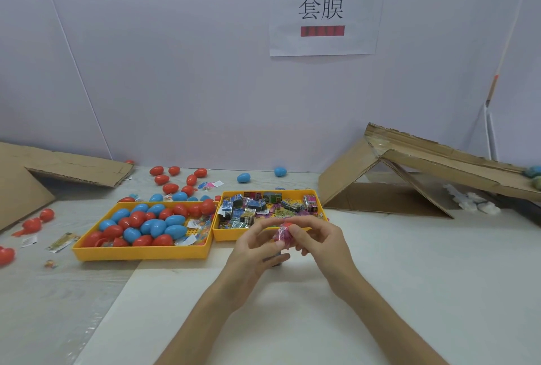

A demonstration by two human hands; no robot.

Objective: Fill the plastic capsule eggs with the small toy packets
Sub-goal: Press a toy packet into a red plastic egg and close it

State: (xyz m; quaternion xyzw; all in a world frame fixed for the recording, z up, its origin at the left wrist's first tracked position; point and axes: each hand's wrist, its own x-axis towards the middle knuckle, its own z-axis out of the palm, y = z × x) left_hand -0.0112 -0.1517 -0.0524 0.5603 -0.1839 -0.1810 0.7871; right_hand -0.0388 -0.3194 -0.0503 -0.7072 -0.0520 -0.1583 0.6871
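Two bare hands meet at the lower centre of the frame: the left hand and the right hand both pinch a red capsule egg with a pink toy packet against it, fingers curled round them above the white table. Just behind them, a yellow tray holds a heap of small toy packets; just beside it on the left, a second yellow tray holds red and blue eggs. Farther back, loose eggs lie scattered at centre left. Folded cardboard stands at the right, a cardboard sheet at the left edge, and a paper sign hangs on the wall at the top
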